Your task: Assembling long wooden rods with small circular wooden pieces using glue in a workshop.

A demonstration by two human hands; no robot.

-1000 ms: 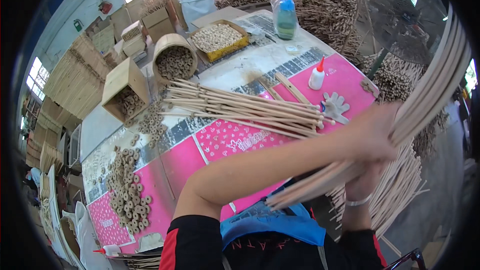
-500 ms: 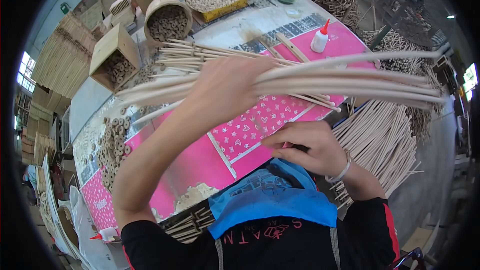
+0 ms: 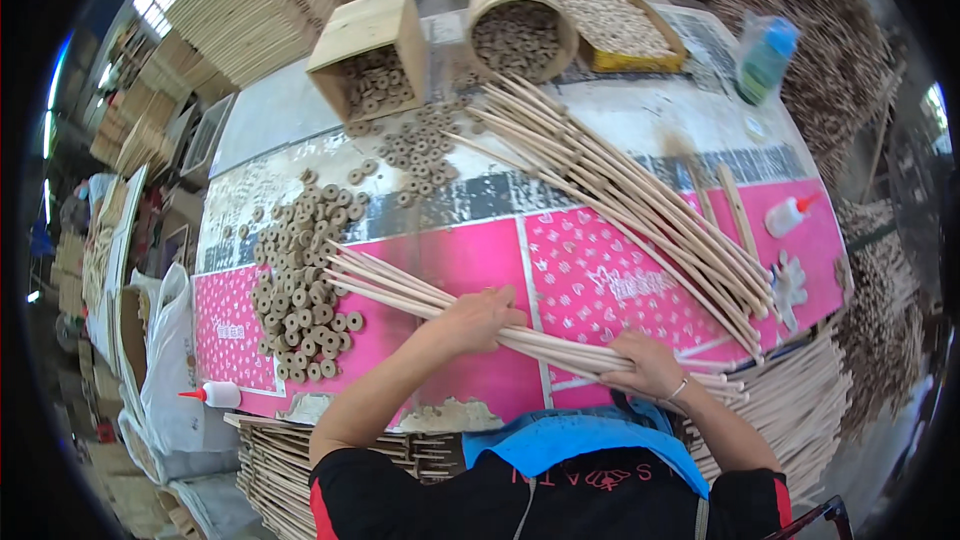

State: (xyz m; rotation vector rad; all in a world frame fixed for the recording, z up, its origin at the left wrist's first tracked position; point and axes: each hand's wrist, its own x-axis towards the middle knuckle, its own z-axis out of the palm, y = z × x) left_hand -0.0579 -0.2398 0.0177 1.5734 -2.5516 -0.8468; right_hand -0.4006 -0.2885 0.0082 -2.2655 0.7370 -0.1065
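Note:
A loose bundle of pale wooden sticks lies slantwise low over the pink tabletop, its far ends at the left. My left hand is closed round the middle of the bundle. Nearer its right end, my right hand is closed on the same sticks, which poke out past it. The bundle's left tips reach a heap of small brown wooden rings. Farther back, a second group of wooden sticks, with rings on them near their left ends, lies across the table.
Behind the rings, a square wooden box and a round wooden tub lie tipped, spilling rings. A yellow tray holds small pale pieces. Glue bottles with red tips sit right and front left. More sticks are piled at the right.
My left hand has brought the stick bundle down from above the table, toward me. My right hand, then apart from the sticks, now grips them too. The view has swung left.

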